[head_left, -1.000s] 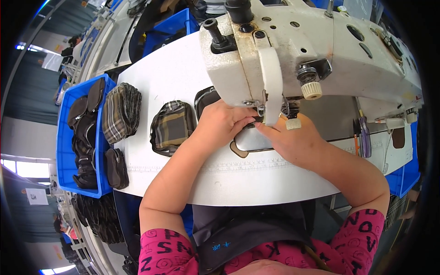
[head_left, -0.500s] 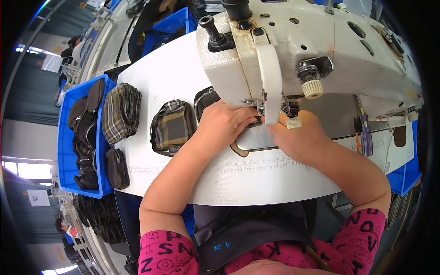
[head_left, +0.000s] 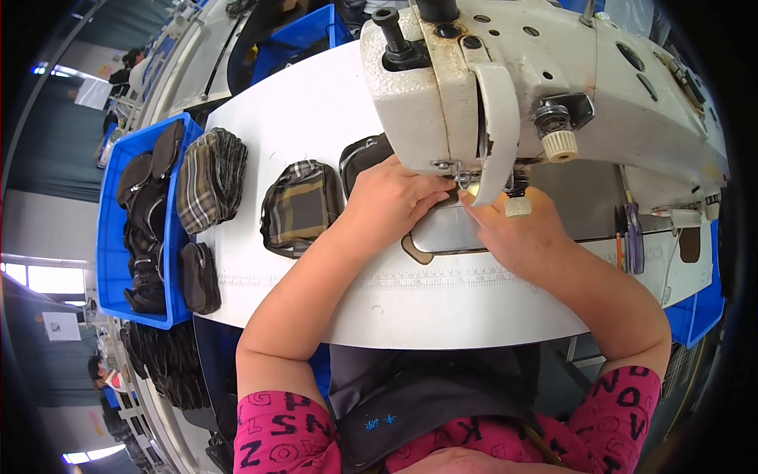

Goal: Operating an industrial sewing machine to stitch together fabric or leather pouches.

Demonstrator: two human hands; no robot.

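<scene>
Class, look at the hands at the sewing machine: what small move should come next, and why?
Probably a slight, careful guiding push on the dark pouch: the left hand covers part of it in view, the right hand is close by, and both reach in beneath the head of the sewing machine.

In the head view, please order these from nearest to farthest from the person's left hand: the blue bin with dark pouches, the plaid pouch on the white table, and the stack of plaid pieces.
1. Plaid pouch: left of the left hand.
2. Plaid stack: farther left, near the table's left edge.
3. Blue bin: farthest left, beyond the stack.
</scene>
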